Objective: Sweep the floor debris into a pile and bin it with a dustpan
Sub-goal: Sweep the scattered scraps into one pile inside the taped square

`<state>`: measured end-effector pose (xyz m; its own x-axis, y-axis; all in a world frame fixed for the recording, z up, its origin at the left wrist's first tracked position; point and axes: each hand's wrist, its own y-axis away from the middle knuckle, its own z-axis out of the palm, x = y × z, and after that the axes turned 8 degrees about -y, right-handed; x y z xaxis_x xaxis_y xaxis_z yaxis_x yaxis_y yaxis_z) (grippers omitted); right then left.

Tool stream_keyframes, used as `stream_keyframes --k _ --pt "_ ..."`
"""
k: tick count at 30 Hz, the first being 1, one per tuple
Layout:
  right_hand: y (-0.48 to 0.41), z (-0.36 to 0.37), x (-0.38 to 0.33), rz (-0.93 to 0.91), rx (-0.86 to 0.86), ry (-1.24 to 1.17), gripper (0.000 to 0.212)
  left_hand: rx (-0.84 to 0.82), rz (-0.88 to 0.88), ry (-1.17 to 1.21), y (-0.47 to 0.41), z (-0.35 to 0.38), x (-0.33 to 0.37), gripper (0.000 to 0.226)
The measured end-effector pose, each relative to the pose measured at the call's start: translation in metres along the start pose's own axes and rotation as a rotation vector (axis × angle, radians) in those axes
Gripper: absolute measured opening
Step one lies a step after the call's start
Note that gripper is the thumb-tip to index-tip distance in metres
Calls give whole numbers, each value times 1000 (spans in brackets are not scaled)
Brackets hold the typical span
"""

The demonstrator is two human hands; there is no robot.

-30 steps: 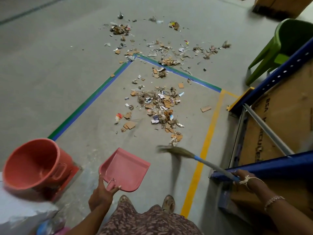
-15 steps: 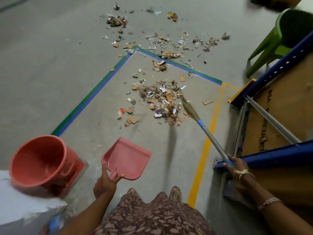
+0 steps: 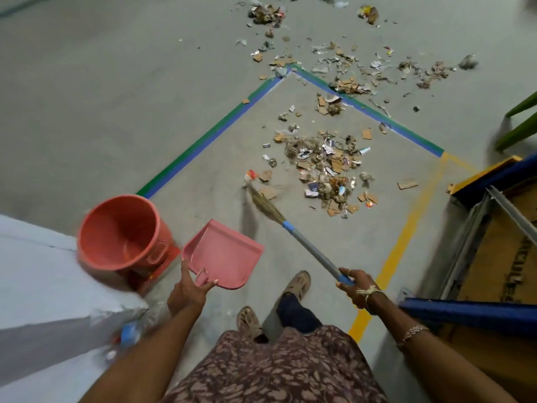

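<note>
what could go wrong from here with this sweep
1. The right hand grips the broom alone, near the handle's end, while the left hand holds the dustpan; a loose stroke may scatter light scraps of the pile.
2. The far debris beyond the tape line may get left behind.
3. The cardboard piece near the rack could slide under it.

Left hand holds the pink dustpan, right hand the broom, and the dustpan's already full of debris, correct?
One thing is wrong: the head view shows the pink dustpan empty. The left hand does hold it, and the right hand holds the broom. The debris lies on the floor.
</note>
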<state>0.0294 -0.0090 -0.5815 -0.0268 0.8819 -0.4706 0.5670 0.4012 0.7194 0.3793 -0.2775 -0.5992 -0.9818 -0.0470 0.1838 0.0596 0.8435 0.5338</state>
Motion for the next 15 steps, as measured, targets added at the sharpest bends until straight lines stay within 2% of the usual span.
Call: stream_keyframes --k 4,8,15 --pt "-37 23 -55 -29 -152 123 54 15 -56 62 -8 -7 2 115" --pt "-78 28 -98 -19 -217 169 49 42 -86 93 -11 -18 18 109" --pt "-135 -9 -108 104 -152 41 43 53 -92 103 -32 -39 55 108"
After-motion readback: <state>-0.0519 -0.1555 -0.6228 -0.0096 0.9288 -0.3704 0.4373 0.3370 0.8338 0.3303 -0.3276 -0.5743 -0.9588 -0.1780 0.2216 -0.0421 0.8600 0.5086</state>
